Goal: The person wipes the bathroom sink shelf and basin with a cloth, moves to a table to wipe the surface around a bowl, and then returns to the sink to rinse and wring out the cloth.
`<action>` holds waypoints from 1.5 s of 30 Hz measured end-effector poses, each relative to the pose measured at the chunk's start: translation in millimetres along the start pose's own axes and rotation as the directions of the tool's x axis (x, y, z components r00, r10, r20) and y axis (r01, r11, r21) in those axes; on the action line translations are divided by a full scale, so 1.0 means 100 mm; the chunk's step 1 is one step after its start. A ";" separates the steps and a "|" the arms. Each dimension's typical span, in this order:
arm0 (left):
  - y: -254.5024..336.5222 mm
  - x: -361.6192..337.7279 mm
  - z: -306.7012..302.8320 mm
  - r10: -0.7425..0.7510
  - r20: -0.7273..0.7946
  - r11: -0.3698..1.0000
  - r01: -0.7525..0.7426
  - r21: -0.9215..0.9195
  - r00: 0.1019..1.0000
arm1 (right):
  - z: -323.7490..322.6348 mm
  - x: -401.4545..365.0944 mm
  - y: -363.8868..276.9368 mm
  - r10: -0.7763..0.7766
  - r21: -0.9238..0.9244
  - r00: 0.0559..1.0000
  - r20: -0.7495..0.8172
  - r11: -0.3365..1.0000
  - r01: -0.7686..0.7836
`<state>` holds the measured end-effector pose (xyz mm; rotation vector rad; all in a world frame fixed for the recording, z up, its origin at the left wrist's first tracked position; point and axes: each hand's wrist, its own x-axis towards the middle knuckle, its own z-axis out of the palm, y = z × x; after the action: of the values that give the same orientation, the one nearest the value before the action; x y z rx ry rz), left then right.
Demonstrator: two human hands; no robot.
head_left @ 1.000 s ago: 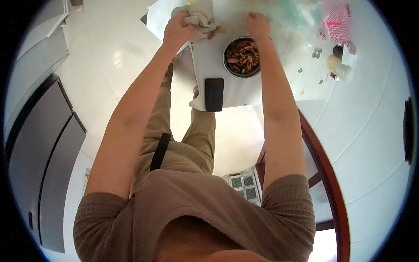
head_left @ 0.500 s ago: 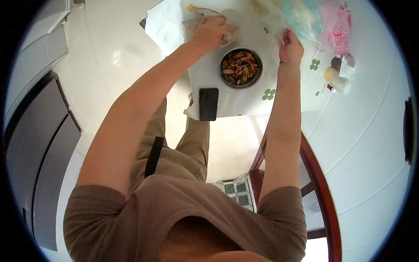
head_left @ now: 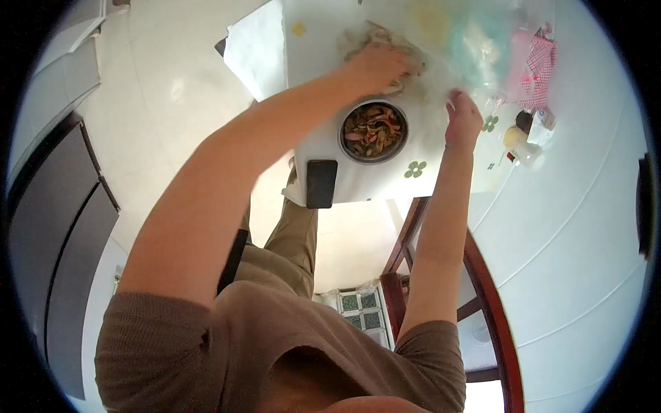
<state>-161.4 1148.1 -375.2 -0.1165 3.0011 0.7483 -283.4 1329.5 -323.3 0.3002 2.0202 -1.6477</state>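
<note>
My left hand point(head_left: 381, 67) presses down on a crumpled, pale brownish cloth point(head_left: 377, 33) on the table, just behind a metal bowl point(head_left: 374, 162). Motion blurs its edges. Cooked food in brown and reddish strips point(head_left: 375, 129) fills the bowl. To the right of the bowl, my right hand point(head_left: 464, 118) is raised with its fingers curled in, close to a see-through greenish plastic bag point(head_left: 478, 41). Whatever those fingers hold, if anything, is hidden.
A black phone point(head_left: 321, 184) lies at the front edge of the table point(head_left: 372, 186), which has a white flowered cover. On the right are a pink checked cloth item point(head_left: 540, 65) and a small pale bottle point(head_left: 527, 153). A wooden chair point(head_left: 492, 296) stands in front.
My left hand and the cloth have slid to the right across the table. My right hand is lower in view. The whole view has shifted slightly, with the bowl and phone lower.
</note>
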 end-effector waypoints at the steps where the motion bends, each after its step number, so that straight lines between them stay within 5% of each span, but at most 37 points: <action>1: -0.12 -0.11 -0.07 -0.037 0.026 0.999 0.036 0.031 0.999 | 0.04 -0.11 -0.08 0.000 -0.241 0.999 -0.040 0.970 -0.010; 2: -0.26 -0.21 -0.16 -0.073 0.048 0.996 0.070 0.063 0.996 | 0.06 -0.17 -0.09 -0.010 -0.241 0.999 -0.034 0.971 0.002; 4: -0.55 -0.41 -0.23 -0.095 0.016 0.995 0.095 -0.006 0.995 | 0.09 -0.25 -0.07 -0.476 -0.691 0.879 -0.016 0.641 0.334; 7: -0.80 -0.66 -0.42 -0.150 0.033 0.988 0.151 -0.039 0.988 | 0.59 -0.46 -0.34 -0.747 -0.679 0.582 0.321 0.247 0.691; 11: -0.93 -0.74 -0.31 -0.123 -0.069 0.990 0.117 -0.082 0.990 | 1.64 -0.48 -0.58 -0.465 -0.541 0.465 0.753 -0.034 0.841; 13: -0.85 -0.73 -0.30 -0.126 -0.158 0.992 0.120 -0.049 0.979 | 2.00 -0.17 -0.36 -0.348 -0.506 0.390 0.853 -0.368 0.780; 14: -0.83 -0.72 -0.29 -0.124 -0.160 0.992 0.118 -0.049 0.979 | 2.12 -0.06 -0.37 -0.349 -0.507 0.389 0.852 -0.370 0.778; 16: -0.84 -0.67 -0.28 -0.127 -0.122 0.992 0.129 0.002 0.984 | 2.35 0.12 -0.44 -0.043 -0.505 0.614 0.788 -0.615 0.605; 23: -1.05 -0.03 -0.50 -0.179 -0.144 0.974 0.196 0.115 0.973 | 1.84 0.83 -0.45 -0.124 -0.635 0.781 0.612 -0.666 0.392; 28: -1.18 0.58 -0.74 -0.296 -0.464 0.952 0.300 -0.068 0.835 | 1.26 0.82 -0.38 -0.313 -0.773 0.737 0.599 -0.467 0.429; 29: -1.16 0.72 -0.68 -0.291 -0.460 0.954 0.293 -0.069 0.839 | 1.18 0.82 -0.35 -0.337 -0.765 0.715 0.613 -0.479 0.430; 31: -1.12 0.98 -0.59 -0.111 -0.200 0.992 0.122 0.041 0.973 | 1.07 0.81 -0.28 -0.350 -0.769 0.711 0.610 -0.476 0.426; 34: -0.85 0.96 -0.28 0.020 -0.028 0.989 -0.016 0.145 0.999 | 0.98 0.76 -0.21 -0.382 -0.778 0.697 0.607 -0.462 0.425; 37: -0.71 0.55 -0.21 0.031 -0.222 0.999 -0.021 0.047 0.975 | 0.93 0.71 -0.15 -0.414 -0.794 0.685 0.599 -0.414 0.444; 41: -0.81 0.25 -0.36 0.119 -0.122 0.984 -0.101 0.144 0.985 | 0.88 0.71 -0.12 -0.425 -0.805 0.686 0.591 -0.365 0.468; 43: -0.94 0.37 -0.38 0.011 -0.014 0.989 -0.009 0.145 1.000 | 0.84 0.70 -0.10 -0.450 -0.808 0.671 0.590 -0.316 0.498; 45: -1.09 0.76 -0.42 0.044 -0.073 0.972 -0.026 0.234 0.996 | 0.83 0.71 -0.08 -0.467 -0.799 0.652 0.597 -0.279 0.533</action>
<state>-229.0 1028.1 -393.6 -0.0846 3.1442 0.3969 -326.4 1237.3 -363.6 -1.3651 2.8409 0.1086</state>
